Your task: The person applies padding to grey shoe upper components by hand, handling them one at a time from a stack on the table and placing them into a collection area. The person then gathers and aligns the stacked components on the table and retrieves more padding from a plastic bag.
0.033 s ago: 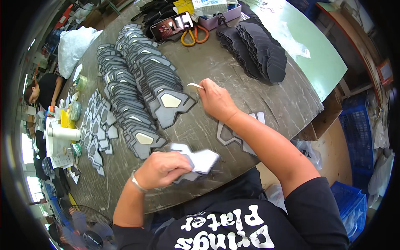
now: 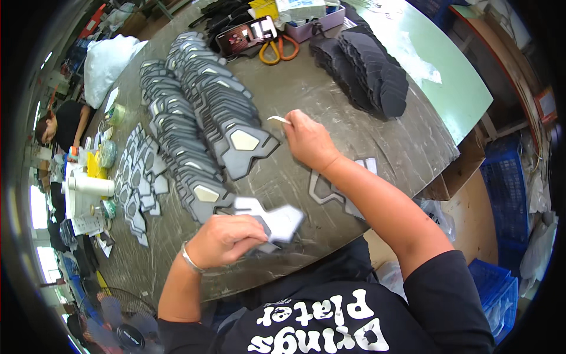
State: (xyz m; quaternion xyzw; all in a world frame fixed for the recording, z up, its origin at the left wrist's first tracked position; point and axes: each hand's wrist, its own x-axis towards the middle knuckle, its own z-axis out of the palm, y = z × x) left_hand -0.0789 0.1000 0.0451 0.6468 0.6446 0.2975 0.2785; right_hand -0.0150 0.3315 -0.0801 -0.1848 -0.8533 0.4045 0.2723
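Observation:
My left hand [image 2: 227, 239], near the front edge of the table, is closed on an angular panel [image 2: 284, 223], its upper face white and slightly blurred by motion; a grey part shows beneath. Farther forward, my right hand [image 2: 309, 138] pinches a small, thin, curved white piece [image 2: 276, 118] that sticks out leftward from the fingertips; I cannot make out its kind. Two long overlapping rows of grey-and-black panels with pale inserts lie left of the right hand, the closest a panel [image 2: 243, 144]. Partly under my right forearm lie a dark outlined piece [image 2: 323, 190] and lighter strips.
Loose grey cut pieces [image 2: 138, 180] lie at the left. Black panel stacks [image 2: 377, 76] stand at the back right. Scissors [image 2: 279, 50], a phone [image 2: 244, 35] and a purple box [image 2: 315, 25] sit at the back. A fan [image 2: 127, 330] stands lower left; another person [image 2: 68, 127] is far left.
My left hand has shifted slightly left and up with the white panel, which has tilted a little. My right hand stays almost where it was.

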